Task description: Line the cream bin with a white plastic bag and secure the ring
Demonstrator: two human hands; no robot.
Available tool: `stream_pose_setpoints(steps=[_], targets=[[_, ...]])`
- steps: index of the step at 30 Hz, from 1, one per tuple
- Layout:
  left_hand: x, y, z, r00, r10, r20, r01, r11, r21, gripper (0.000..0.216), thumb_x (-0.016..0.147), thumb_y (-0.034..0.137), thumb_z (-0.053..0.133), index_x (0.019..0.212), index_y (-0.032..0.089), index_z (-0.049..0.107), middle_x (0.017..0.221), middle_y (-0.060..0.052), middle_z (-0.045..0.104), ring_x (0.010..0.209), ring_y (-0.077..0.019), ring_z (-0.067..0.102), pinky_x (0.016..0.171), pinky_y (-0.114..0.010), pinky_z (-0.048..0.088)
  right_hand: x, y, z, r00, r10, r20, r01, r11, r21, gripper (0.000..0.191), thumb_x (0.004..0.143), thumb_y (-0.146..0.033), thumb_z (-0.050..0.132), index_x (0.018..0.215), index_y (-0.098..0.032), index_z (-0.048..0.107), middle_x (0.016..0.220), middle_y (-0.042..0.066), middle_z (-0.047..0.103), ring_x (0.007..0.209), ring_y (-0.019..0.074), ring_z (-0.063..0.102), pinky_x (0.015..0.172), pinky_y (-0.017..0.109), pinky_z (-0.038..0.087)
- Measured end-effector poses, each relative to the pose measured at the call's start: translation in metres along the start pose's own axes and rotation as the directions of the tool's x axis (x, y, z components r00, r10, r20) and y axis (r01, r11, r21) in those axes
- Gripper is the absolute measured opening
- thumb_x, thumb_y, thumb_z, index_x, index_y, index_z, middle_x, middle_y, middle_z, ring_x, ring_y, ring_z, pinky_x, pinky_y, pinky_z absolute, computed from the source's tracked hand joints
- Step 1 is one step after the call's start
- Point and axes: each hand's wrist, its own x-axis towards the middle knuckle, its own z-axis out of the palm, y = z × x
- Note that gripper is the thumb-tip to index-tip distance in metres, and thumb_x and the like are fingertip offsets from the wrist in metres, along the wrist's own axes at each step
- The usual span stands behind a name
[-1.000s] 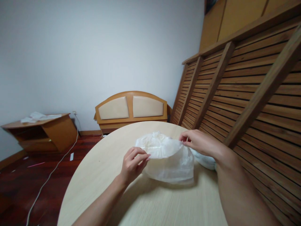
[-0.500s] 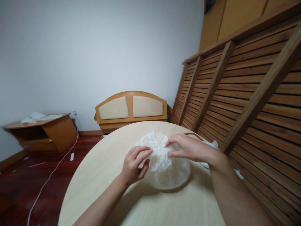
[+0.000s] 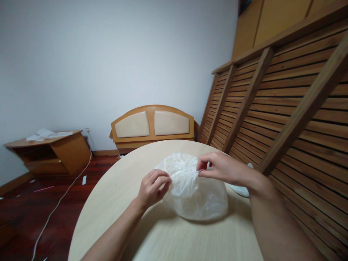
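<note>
White bag [image 3: 199, 203] between 2 pinching hands [image 3: 152, 188] [image 3: 220, 166]

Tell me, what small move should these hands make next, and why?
Probably the right fingers should ease slightly toward the left fingers, to draw the gather tighter. They are apart, at opposite sides of the bunched, creased top of the white bag, whose rounded lower part rests on the table.

head view | text: none readable | labels: none readable | brands: none readable | numbers: none readable | signs: none readable
</note>
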Motion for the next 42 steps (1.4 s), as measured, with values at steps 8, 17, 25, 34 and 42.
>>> stream_pose_setpoints(steps=[8,17,25,34,42], targets=[[-0.004,-0.001,-0.003,0.989,0.142,0.030,-0.143,0.989,0.027,0.014,0.093,0.011,0.060,0.103,0.019,0.066,0.087,-0.006,0.072,0.077,-0.0145,0.066,0.068,-0.025,0.055,-0.003,0.004,0.000,0.988,0.153,-0.002,-0.153,0.987,-0.047,0.031,0.091,-0.050,0.061,0.092,-0.021,0.072,0.080,0.003,0.073,0.071,0.0187,0.065,0.060,0.028,0.043],[0.002,0.022,0.001,0.936,0.347,0.049,-0.347,0.938,-0.013,0.009,0.093,0.013,0.056,0.099,0.015,0.062,0.078,-0.005,0.072,0.068,-0.0147,0.065,0.059,-0.025,0.054,-0.003,0.023,0.005,0.945,0.315,-0.083,-0.326,0.924,-0.199,0.041,0.086,-0.054,0.065,0.111,-0.022,0.069,0.092,0.005,0.075,0.081,0.0233,0.068,0.069,0.031,0.048],[0.009,0.020,-0.002,1.000,0.023,0.013,-0.022,0.999,-0.044,0.031,0.088,0.010,0.054,0.118,0.017,0.061,0.102,-0.011,0.072,0.091,-0.0191,0.066,0.078,-0.033,0.058,0.005,0.013,0.009,0.934,0.352,-0.062,-0.357,0.916,-0.183,0.040,0.092,-0.055,0.059,0.111,-0.022,0.071,0.098,0.009,0.077,0.089,0.0274,0.072,0.076,0.034,0.049],[0.000,0.003,0.008,0.994,-0.008,0.110,0.008,1.000,-0.003,0.017,0.095,0.020,0.060,0.111,0.020,0.064,0.098,-0.007,0.070,0.099,-0.0210,0.063,0.091,-0.039,0.054,0.013,0.016,0.018,0.958,0.276,-0.081,-0.285,0.950,-0.132,0.043,0.087,-0.035,0.067,0.125,-0.014,0.067,0.101,0.009,0.077,0.086,0.0243,0.072,0.072,0.031,0.048],[0.006,0.030,0.012,0.989,0.101,0.104,-0.098,0.995,-0.030,0.018,0.098,0.025,0.060,0.113,0.017,0.065,0.086,-0.004,0.070,0.084,-0.0170,0.062,0.093,-0.038,0.050,0.015,0.022,0.013,0.978,0.176,-0.110,-0.186,0.979,-0.083,0.023,0.083,-0.024,0.067,0.104,-0.018,0.075,0.097,0.006,0.077,0.087,0.0227,0.070,0.077,0.032,0.050]])
